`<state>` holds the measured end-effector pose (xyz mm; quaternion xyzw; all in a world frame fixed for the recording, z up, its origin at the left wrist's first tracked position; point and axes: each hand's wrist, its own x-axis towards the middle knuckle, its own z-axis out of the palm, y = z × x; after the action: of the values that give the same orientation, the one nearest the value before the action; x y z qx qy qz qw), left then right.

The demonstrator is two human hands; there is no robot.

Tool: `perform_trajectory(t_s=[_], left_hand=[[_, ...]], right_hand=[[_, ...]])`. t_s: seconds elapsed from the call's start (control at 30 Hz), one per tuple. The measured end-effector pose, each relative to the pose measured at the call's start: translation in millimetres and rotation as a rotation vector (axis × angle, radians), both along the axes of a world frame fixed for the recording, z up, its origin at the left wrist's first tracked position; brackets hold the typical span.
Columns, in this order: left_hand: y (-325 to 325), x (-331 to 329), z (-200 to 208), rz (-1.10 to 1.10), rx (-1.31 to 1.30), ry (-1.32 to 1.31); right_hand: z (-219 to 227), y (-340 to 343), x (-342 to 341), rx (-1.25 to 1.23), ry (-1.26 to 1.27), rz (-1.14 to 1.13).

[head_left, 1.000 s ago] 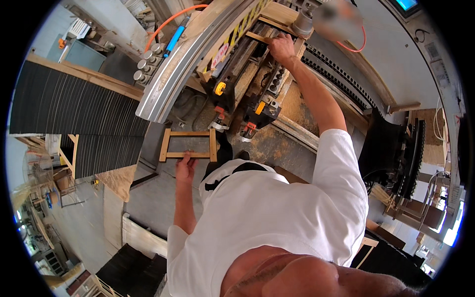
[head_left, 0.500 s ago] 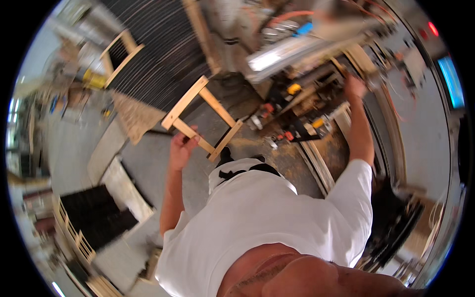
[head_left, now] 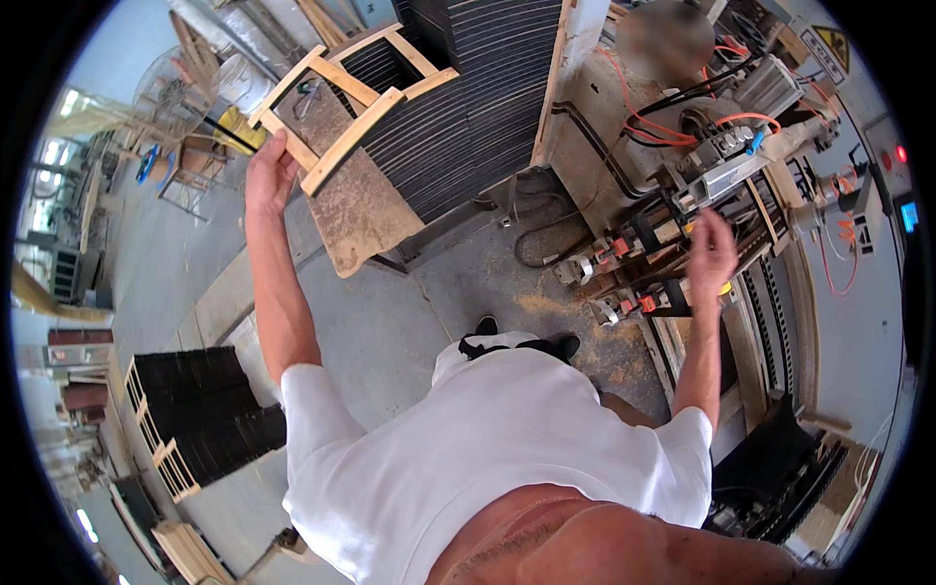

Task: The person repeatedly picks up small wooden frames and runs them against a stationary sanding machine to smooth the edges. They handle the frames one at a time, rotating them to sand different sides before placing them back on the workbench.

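Observation:
My left hand [head_left: 272, 174] is closed on one side of a light wooden frame [head_left: 353, 133], a four-sided piece with crossbars. The frame is tilted over the dusty brown board [head_left: 356, 219] and the near side of a tall stack of dark-edged pieces [head_left: 502, 107]. My right hand [head_left: 712, 258] is above the machine's clamps [head_left: 634, 302], next to its metal cylinder [head_left: 720, 183]. Its fingers are loosely apart, and I see nothing held in them.
Another wooden frame [head_left: 421, 66] rests on the dark stack. Red and black hoses [head_left: 655, 135] run over the machine at right. Sawdust [head_left: 546, 310] lies on the floor by my feet. A second black stack [head_left: 200, 409] stands at left, and a small blue screen [head_left: 910, 216] at far right.
My left hand has carried the wooden frame left and away from me, towards the dark stack. My right hand has drawn back from the machine. The view has turned left.

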<state>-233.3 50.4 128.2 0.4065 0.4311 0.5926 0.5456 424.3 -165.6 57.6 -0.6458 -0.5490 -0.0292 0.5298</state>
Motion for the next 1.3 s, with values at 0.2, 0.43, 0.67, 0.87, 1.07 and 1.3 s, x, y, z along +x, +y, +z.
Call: perform_trajectory(t_s=[0.2,0.43,0.67,0.87,1.07,1.3], left_hand=[[100,28,-10,-0.197,-0.118,0.113],[99,75,-4,0.131,0.024,0.617],[13,134,50,0.05,0.838,1.416],[18,150,45,-0.167,0.515,1.327],[28,147,43,-0.291,0.491,1.27],[-60,216,57,0.198,0.764,1.148]], right_hand=[[-86,-49,-92,-0.431,0.226,0.082],[-113,-103,-128,-0.666,0.213,-0.116],[-110,-130,-127,-0.676,0.255,-0.192],[-89,-155,-119,-0.653,0.272,-0.276],[-74,-225,-92,-0.602,0.202,-0.35],[46,-350,-69,-0.409,-0.324,-0.695]])
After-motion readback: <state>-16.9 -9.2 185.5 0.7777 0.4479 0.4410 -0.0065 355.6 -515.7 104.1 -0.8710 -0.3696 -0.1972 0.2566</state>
